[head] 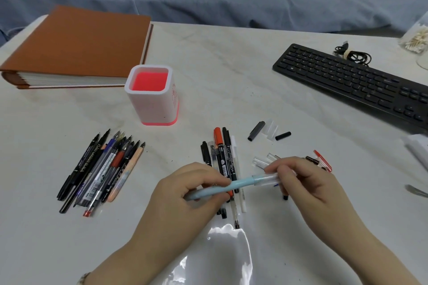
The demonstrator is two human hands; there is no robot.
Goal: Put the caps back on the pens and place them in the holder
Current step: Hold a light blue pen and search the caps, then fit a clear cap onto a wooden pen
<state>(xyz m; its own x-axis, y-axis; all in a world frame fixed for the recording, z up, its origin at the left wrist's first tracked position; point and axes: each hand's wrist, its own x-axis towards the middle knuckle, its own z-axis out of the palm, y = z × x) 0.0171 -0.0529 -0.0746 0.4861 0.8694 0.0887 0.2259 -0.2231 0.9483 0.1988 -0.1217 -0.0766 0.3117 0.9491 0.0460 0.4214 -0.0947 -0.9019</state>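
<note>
So on the pale table (231, 71), a brown binder (78, 44) is laid behind and left of the white-and-red holder (150, 106), and a black keyboard (352, 81) is set well off to its right. No pens can be seen inside the holder yet. A heap of uncapped pens (102, 169) is spread in front-left of the holder, and a smaller bunch of capped ones (223, 157) is lined up in front-right of it. Nearer than that bunch, a light blue pen (231, 186) is gripped round its barrel by the left hand (185, 192), fingers curled. A clear cap (266, 179) is pinched by the right hand (305, 183) and looks slid over the tip. So the capping step is judged to be underway. A firm push along the barrel is probably called for next, then a carry to the holder. Loose caps (268, 132) are scattered right of the holder. Lettering is printed on several barrels and on the holder's side, but it's too blurry to be read.
</note>
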